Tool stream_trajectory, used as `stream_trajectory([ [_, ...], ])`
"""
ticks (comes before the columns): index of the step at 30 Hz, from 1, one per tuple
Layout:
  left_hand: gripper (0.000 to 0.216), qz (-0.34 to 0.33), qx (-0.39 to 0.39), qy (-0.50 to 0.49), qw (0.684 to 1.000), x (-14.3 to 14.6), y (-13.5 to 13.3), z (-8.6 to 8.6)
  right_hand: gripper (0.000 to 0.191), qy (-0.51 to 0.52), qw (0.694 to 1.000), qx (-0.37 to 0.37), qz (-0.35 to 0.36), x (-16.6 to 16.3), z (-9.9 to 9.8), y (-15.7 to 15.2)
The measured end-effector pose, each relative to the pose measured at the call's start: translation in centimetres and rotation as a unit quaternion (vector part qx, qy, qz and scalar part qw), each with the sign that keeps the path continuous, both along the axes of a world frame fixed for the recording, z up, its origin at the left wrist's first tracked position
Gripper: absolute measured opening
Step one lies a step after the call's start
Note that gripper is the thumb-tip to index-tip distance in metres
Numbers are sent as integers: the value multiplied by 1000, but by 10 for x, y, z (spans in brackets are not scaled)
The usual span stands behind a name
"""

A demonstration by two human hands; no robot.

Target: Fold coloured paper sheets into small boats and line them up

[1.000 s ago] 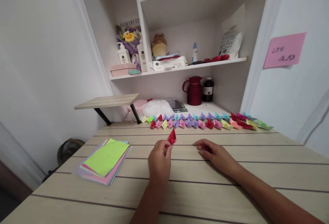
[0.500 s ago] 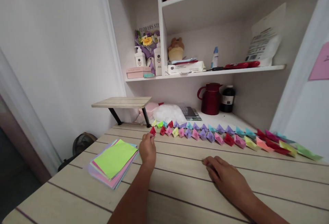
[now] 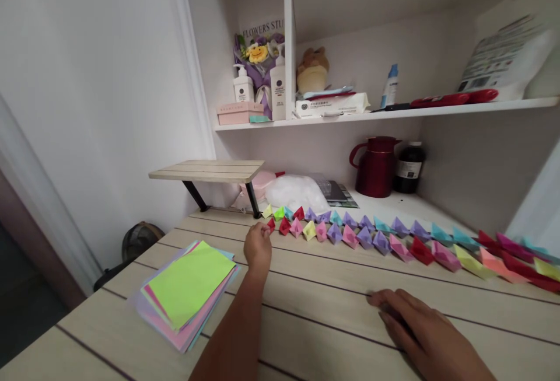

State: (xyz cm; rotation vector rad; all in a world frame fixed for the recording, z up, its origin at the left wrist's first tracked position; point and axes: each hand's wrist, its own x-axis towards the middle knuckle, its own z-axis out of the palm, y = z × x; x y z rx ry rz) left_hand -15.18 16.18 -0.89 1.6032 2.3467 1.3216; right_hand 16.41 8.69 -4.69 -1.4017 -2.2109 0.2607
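Observation:
At the left end of the front row of folded paper boats, my left hand [image 3: 258,245] has its fingers closed at a small red paper boat [image 3: 272,224]. The fingertips partly cover that boat. Two rows of paper boats in several colours run from there to the right, among them a pink boat [image 3: 296,227] and a yellow boat [image 3: 309,230]. My right hand [image 3: 422,325] rests palm down on the table, fingers loosely extended and nothing held. To the left of my left arm lies a fanned stack of coloured paper [image 3: 190,285], bright green on top.
The slatted table [image 3: 319,322] meets a white shelf unit [image 3: 385,111] at the back. A small raised wooden stand [image 3: 207,170] is on the far left. Behind the boats are a white plastic bag [image 3: 295,192], a dark red jug [image 3: 376,168] and a dark bottle [image 3: 410,168].
My view has come closer and shifted, so the boats and jug appear farther right. My left hand stays at the red boat; my right hand appears lower and farther right.

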Motion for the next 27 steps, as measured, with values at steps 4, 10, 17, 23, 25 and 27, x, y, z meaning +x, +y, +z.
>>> stream_trajectory([
  [4,15,-3,-9,-8,1000,-3,3,-3,27,4,1000,0,-6,2,-2,1],
  [10,14,-12,-26,7,1000,-1,3,-3,28,7,1000,-1,-7,3,-2,0],
  [17,14,-18,-50,49,997,0,5,-6,30,-10,1000,-10,-3,4,1,-2],
  [23,13,-23,-66,81,994,3,6,-5,30,-14,1000,3,-1,5,3,-2],
  [25,14,-21,-72,88,993,3,7,-4,30,-16,1000,1,-1,5,2,-2],
  [27,15,-20,-77,93,992,4,7,-4,29,-18,1000,-2,-3,5,1,-2],
])
